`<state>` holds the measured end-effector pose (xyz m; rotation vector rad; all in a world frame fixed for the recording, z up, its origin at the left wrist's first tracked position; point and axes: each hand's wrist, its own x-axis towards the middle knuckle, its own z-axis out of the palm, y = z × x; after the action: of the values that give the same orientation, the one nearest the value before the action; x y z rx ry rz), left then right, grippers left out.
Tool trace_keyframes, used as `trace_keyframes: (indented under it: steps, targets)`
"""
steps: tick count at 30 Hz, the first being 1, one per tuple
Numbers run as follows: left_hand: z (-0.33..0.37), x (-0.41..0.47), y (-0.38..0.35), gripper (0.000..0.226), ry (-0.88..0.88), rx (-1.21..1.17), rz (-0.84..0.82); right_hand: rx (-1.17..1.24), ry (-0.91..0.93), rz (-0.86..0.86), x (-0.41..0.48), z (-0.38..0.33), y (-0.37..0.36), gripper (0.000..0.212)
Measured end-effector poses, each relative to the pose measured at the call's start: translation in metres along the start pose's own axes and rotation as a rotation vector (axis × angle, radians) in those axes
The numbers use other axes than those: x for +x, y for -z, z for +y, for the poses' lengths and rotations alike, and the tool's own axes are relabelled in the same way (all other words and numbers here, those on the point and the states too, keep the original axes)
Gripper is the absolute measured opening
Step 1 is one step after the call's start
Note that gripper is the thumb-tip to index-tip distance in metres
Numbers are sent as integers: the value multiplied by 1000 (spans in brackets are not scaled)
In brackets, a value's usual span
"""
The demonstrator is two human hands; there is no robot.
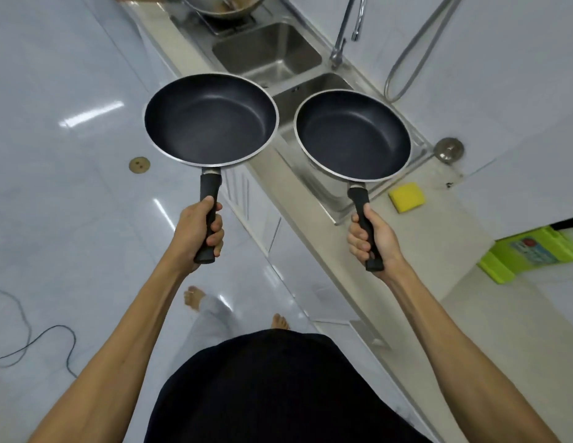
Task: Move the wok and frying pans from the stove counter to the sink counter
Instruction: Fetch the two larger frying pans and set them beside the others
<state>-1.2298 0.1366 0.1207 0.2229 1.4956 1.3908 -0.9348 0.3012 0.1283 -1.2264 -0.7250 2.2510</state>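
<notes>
My left hand (200, 231) grips one round black frying pan (211, 118), my right hand (373, 238) another (352, 134) (both in the air by the steel sink (269, 55)). Neither is on the tabletop (464, 225) yet.

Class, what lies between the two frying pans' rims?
Head view: nothing touches; behind the gap between left pan and right pan shows the sink.
</notes>
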Motion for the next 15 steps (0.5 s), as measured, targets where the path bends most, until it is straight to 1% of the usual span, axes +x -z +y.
trace_keyframes:
  steps: [5, 11, 15]
  targets:
    - [47, 62, 44, 27, 5, -10, 4, 8, 22, -19, 69, -8, -62, 37]
    - [123, 135, 127, 28, 14, -2, -17, 37, 7, -5, 145, -17, -167, 38]
    - [179, 183, 175, 27, -2, 29, -22, 55, 37, -4, 191, -23, -235, 38]
